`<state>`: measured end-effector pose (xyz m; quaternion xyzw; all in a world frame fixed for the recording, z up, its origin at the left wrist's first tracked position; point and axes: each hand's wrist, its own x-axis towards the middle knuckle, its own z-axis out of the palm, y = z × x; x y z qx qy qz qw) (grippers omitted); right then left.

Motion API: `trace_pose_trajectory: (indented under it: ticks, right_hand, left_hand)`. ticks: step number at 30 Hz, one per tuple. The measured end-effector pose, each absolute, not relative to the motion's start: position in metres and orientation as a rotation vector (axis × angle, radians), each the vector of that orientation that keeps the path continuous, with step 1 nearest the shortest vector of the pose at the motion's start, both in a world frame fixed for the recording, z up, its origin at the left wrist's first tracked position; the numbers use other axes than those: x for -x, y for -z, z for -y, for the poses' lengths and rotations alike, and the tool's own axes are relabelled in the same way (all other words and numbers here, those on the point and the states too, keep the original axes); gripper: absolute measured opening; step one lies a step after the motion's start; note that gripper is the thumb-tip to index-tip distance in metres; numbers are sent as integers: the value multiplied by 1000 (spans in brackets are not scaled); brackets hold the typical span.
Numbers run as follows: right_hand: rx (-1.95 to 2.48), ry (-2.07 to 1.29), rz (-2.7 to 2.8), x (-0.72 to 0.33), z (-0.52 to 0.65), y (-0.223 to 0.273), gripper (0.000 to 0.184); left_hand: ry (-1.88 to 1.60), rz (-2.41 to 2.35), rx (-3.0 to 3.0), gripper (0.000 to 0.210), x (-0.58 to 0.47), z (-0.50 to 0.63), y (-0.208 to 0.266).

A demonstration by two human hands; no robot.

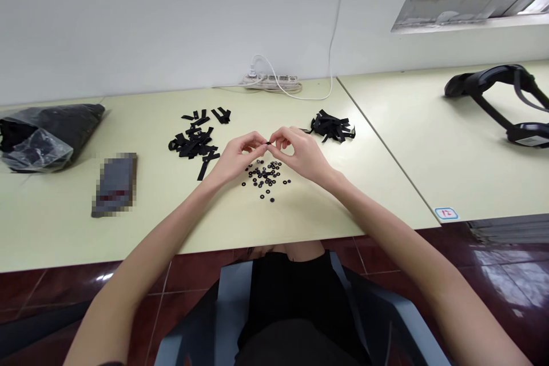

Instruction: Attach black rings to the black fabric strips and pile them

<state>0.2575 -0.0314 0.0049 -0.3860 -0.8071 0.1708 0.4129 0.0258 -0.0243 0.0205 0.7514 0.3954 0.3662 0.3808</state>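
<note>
Black piece [268, 143] sits pinched in the fingertips of both hands, over the table [240, 229] — the left hand [240, 154] grips it from one side and the right hand [302, 151] from the other. Small discs [265, 174] lie scattered just below the hands, with black strips [194, 144] heaped to the left and a second heap [329, 126] beside the right hand — its exact count too jumbled to tell.

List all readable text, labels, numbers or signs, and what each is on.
"12" or "72", red, first digit unclear: blue-bordered label on the right-hand table's front edge.
Unreadable, too small: white sticker on the black headset; any markings on the power strip.
No other text legible.
</note>
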Motion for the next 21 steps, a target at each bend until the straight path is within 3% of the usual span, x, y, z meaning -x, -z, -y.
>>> trace_pose_trajectory:
  ticks: [5, 21]
  right_hand:
    - [1055, -630, 2079, -257, 33, -5, 24]
    - [1152, -482, 2235, -256, 34, -3, 22]
  left_hand:
    - [-926, -1024, -1944, 43, -26, 26, -21]
    - [-819, -1018, -2099, 30, -27, 29, -22]
